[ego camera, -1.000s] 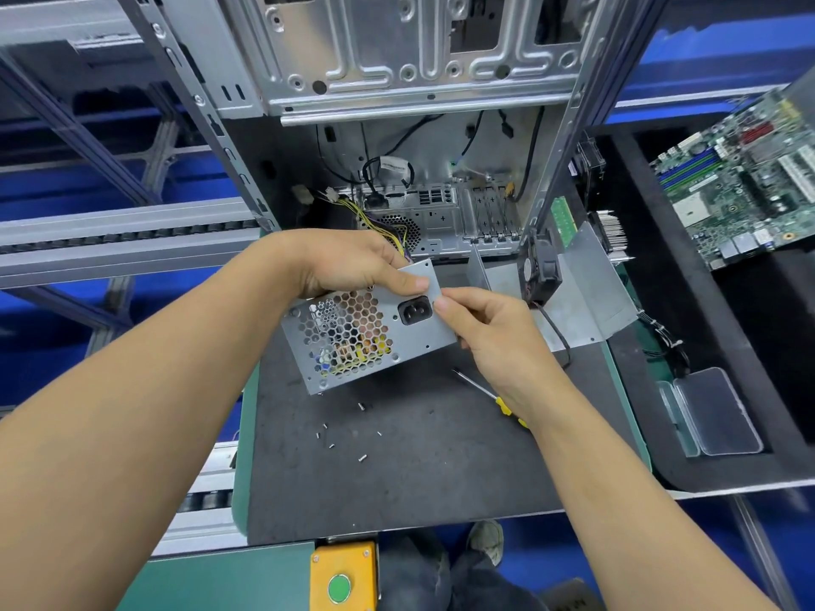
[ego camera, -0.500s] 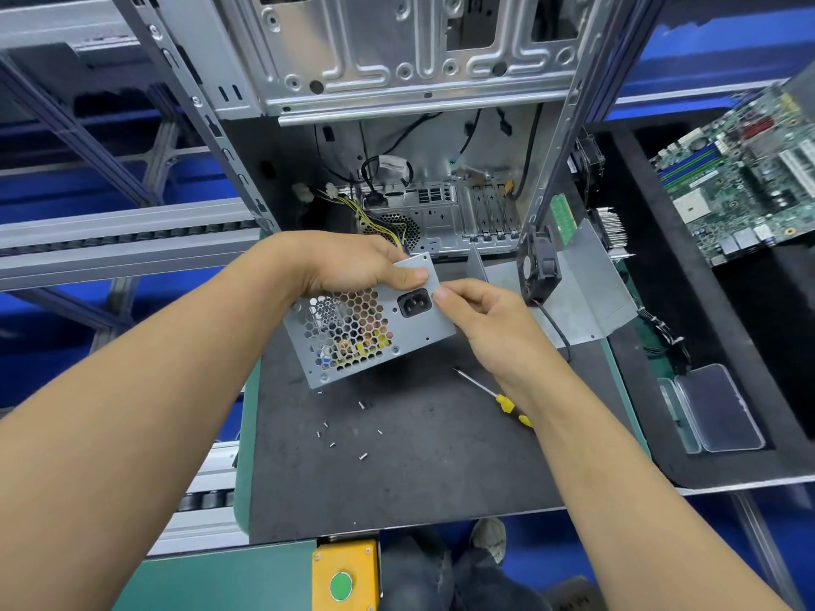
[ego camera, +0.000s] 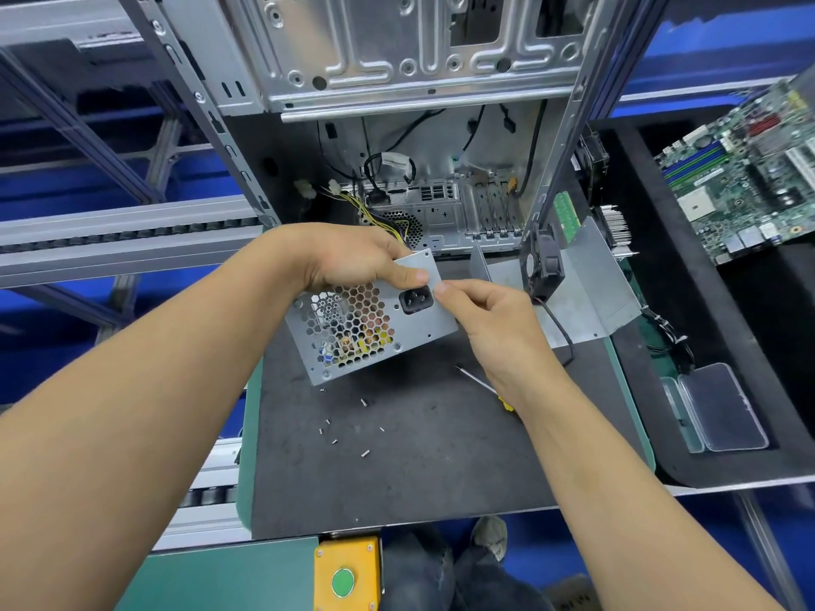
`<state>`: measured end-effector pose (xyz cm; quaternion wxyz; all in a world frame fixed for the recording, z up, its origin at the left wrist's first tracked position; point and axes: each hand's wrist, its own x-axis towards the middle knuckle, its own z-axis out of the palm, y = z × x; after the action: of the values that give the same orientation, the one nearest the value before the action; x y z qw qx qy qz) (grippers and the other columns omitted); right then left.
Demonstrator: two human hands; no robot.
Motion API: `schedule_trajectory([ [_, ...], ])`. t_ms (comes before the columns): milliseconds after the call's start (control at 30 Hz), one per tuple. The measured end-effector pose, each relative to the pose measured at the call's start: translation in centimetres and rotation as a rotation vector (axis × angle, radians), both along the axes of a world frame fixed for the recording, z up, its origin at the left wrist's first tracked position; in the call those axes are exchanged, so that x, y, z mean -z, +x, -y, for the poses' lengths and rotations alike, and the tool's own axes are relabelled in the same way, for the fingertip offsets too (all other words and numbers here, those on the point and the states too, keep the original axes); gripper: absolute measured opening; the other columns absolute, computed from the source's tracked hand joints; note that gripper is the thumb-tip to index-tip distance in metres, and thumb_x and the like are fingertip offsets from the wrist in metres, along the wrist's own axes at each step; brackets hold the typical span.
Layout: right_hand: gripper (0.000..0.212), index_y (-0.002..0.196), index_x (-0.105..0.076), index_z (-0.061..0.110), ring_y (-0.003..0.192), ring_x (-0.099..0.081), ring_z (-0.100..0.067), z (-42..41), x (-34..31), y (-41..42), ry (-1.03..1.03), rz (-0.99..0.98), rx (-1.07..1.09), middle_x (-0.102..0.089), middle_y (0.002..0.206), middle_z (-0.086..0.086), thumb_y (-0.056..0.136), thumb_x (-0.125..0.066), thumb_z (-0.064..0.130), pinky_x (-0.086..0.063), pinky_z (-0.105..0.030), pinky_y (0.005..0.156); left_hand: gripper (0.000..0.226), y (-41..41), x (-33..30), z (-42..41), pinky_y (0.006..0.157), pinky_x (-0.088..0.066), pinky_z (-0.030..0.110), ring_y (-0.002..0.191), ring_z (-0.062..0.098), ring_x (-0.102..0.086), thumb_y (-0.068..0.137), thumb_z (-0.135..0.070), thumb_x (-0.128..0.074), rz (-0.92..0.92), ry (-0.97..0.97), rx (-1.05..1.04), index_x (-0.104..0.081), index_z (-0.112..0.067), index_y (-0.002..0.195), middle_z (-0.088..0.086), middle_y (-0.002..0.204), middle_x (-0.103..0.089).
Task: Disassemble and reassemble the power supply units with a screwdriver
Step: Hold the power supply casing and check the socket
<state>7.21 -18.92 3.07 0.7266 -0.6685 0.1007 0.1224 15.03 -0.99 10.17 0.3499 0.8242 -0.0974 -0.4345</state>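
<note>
A grey metal power supply unit (ego camera: 423,328) with a honeycomb grille and a black socket is lifted above the dark mat, tilted. My left hand (ego camera: 353,258) grips its upper edge, thumb on the face near the socket. My right hand (ego camera: 489,319) pinches the unit's right edge beside the socket with curled fingers. A screwdriver (ego camera: 478,381) with a yellow handle lies on the mat under my right wrist, partly hidden. Several loose screws (ego camera: 348,427) are scattered on the mat below the unit.
An open computer case (ego camera: 397,59) stands behind, with cables inside. A black fan (ego camera: 544,266) and a grey metal cover (ego camera: 586,293) lie to the right. Further right are a motherboard (ego camera: 741,178) and a clear plastic box (ego camera: 719,407). A yellow button box (ego camera: 346,575) sits at the front edge.
The power supply unit has shifted slightly up and toward the case in both hands. My right fingers moved up along its right edge, nearer the socket.
</note>
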Motion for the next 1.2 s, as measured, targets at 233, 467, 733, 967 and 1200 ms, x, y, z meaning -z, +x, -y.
schedule_trajectory([
  [233,0.016,0.1,-0.077,0.02,0.1,-0.069,-0.007,-0.33,-0.06,-0.26,-0.022,-0.007,0.014,-0.076,0.098,0.012,0.095,-0.064,0.027,-0.051,-0.027,0.095,0.032,0.2,0.03,0.18,0.081,-0.05,0.032,0.075,0.008,-0.069,0.091,-0.046,-0.059,-0.027,-0.001,-0.011,-0.077,-0.019,0.096,0.0,0.09,-0.078],
  [467,0.014,0.097,-0.078,0.021,0.094,-0.068,0.0,-0.47,-0.01,-0.48,-0.051,0.021,0.053,-0.076,0.093,0.015,0.093,-0.066,0.026,-0.048,-0.013,0.081,0.05,-0.43,-0.47,0.32,0.099,-0.049,0.048,0.099,0.029,-0.068,0.071,-0.063,-0.062,0.011,0.028,-0.028,-0.078,-0.021,0.094,0.008,0.101,-0.076],
  [733,0.013,0.094,-0.077,0.023,0.089,-0.065,0.008,-0.57,0.01,-0.62,-0.039,0.023,0.067,-0.075,0.092,0.017,0.093,-0.066,0.028,-0.042,-0.001,0.07,0.04,0.46,0.06,0.5,0.045,-0.038,0.014,0.042,0.003,-0.046,0.093,-0.044,-0.066,0.133,0.112,-0.058,-0.075,-0.004,0.095,-0.007,0.059,-0.063],
  [967,0.004,0.091,-0.075,0.027,0.09,-0.068,0.001,-0.52,-0.17,-0.57,-0.002,0.026,0.103,-0.076,0.091,0.013,0.089,-0.072,0.029,-0.047,-0.008,0.074,0.04,0.11,0.42,0.5,0.071,-0.041,0.035,0.068,0.016,-0.052,0.097,-0.043,-0.06,0.129,0.094,-0.034,-0.072,-0.004,0.098,0.004,0.075,-0.067],
  [1200,0.002,0.084,-0.079,0.025,0.058,-0.057,0.006,-0.54,-0.26,-0.64,0.081,-0.018,0.154,-0.072,0.075,0.014,0.085,-0.076,0.025,-0.041,-0.005,0.054,0.037,-0.22,0.38,0.43,0.082,-0.048,0.044,0.082,0.023,-0.059,0.1,-0.041,-0.056,0.146,0.072,-0.024,-0.072,-0.007,0.105,0.019,0.101,-0.073],
])
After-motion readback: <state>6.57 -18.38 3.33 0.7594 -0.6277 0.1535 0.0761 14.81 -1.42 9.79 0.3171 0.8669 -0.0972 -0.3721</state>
